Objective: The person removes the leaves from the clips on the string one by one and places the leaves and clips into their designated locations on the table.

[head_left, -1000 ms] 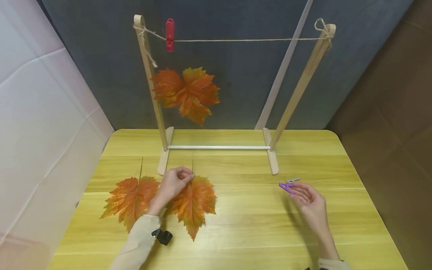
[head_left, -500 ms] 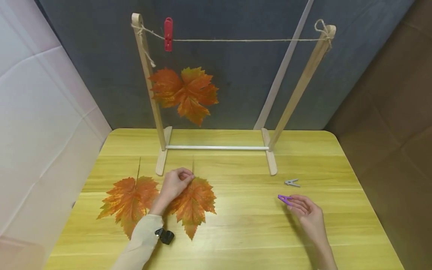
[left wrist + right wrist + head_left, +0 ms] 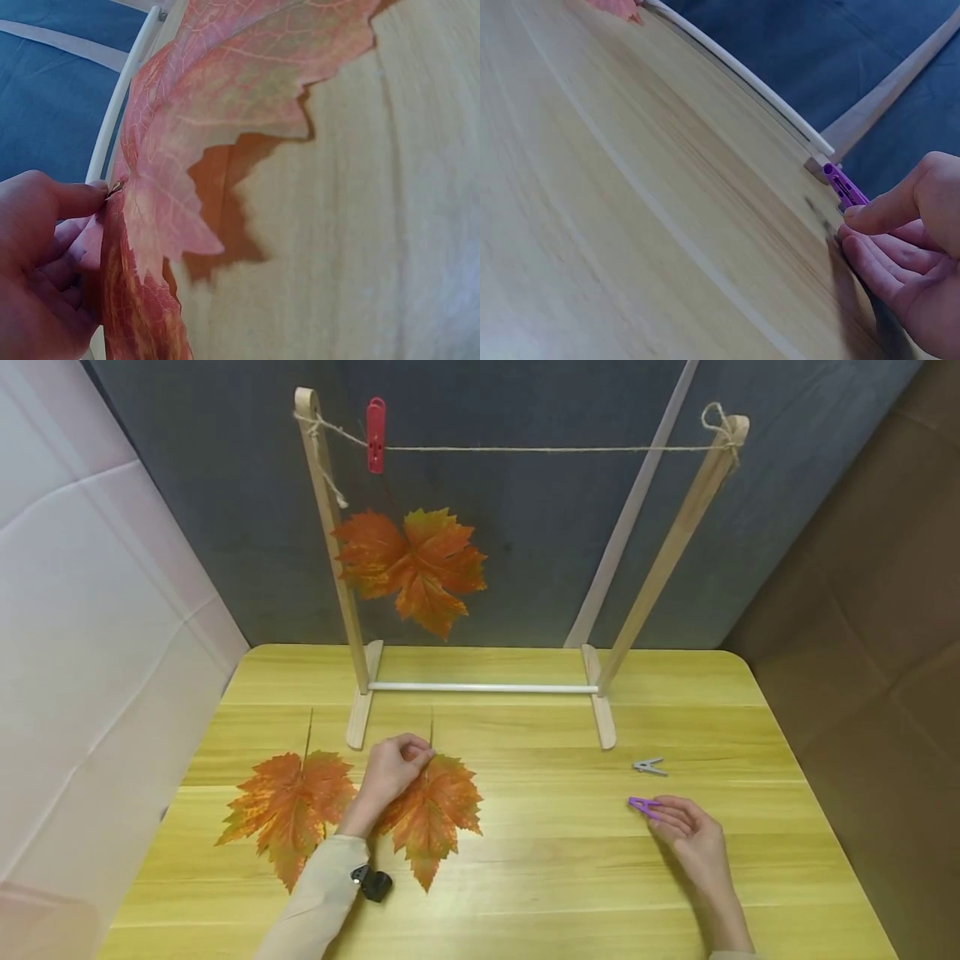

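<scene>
Your left hand (image 3: 393, 770) pinches the stem (image 3: 432, 727) of the right leaf (image 3: 435, 814) of 2 on the desk (image 3: 540, 860); your right hand (image 3: 693, 839) pinches a purple clothespin (image 3: 642, 807).

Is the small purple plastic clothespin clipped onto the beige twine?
No, the head view shows the small purple plastic clothespin pinched in the right hand, apart from the beige twine.

So my desk (image 3: 555, 868) is yellowish wood-grain with rounded far corners. Behind it there's a dark blue-grey backdrop (image 3: 517, 543), and a pale strip (image 3: 621, 531) slants down it right of centre. Creased whitish sheet (image 3: 97, 635) on my left, kinda pinkish in spots, creased brown sheet (image 3: 847, 610) on my right.
</scene>
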The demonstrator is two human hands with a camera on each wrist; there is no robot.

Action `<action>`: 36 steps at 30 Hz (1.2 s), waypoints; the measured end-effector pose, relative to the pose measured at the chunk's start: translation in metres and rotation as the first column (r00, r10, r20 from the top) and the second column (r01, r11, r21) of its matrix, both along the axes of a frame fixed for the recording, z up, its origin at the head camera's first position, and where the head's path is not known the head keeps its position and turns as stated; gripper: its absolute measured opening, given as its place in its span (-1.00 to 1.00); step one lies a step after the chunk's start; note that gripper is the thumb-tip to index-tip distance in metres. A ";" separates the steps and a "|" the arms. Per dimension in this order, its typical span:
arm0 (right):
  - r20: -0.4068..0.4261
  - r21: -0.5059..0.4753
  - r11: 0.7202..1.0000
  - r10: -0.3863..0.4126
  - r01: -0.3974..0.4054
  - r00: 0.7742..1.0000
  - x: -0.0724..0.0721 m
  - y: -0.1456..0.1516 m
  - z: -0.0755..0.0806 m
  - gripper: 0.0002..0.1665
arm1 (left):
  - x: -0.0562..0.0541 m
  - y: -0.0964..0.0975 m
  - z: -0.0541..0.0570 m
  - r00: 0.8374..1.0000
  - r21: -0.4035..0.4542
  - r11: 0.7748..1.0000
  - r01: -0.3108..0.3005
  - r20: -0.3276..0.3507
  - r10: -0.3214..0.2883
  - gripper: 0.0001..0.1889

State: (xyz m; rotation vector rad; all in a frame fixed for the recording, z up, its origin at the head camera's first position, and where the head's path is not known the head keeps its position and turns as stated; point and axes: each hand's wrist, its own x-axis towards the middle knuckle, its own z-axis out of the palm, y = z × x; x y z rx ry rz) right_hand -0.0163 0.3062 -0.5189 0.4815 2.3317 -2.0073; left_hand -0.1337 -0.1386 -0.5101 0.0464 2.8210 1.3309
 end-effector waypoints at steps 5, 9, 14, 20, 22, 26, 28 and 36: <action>0.010 0.076 0.997 0.013 -0.013 1.000 -0.003 0.008 0.001 -0.41 | 0.000 0.002 -0.001 1.000 -0.004 1.000 -0.007 0.003 0.007 -0.87; 0.017 0.102 0.995 0.012 -0.013 1.000 -0.006 0.014 0.002 -0.41 | 0.000 0.002 -0.002 1.000 -0.016 1.000 -0.018 0.001 0.018 -0.87; -0.010 0.199 0.980 0.012 -0.010 1.000 -0.009 0.021 0.000 -0.47 | 0.000 0.004 -0.005 0.999 -0.022 0.999 -0.035 -0.012 0.034 -0.86; -0.071 0.284 0.958 -0.017 0.036 0.997 -0.011 0.030 -0.002 -0.55 | 0.000 0.004 -0.007 0.999 -0.025 0.999 -0.039 -0.018 0.038 -0.85; -0.071 0.279 0.959 -0.035 0.053 0.997 -0.012 0.033 -0.002 -0.55 | 0.000 0.004 -0.006 0.999 -0.026 0.999 -0.041 -0.014 0.041 -0.85; -0.058 0.268 0.961 -0.062 0.075 0.996 -0.013 0.038 -0.001 -0.53 | 0.001 0.004 -0.005 0.999 -0.035 0.998 -0.042 -0.012 0.042 -0.84; -0.050 0.271 0.959 -0.069 0.080 0.996 -0.013 0.039 -0.001 -0.52 | 0.002 0.005 -0.004 0.999 -0.039 0.998 -0.040 -0.014 0.040 -0.84; -0.065 0.262 0.960 -0.080 0.095 0.995 -0.014 0.040 -0.003 -0.51 | 0.002 0.005 -0.001 1.000 -0.030 1.000 -0.009 -0.020 0.009 -0.82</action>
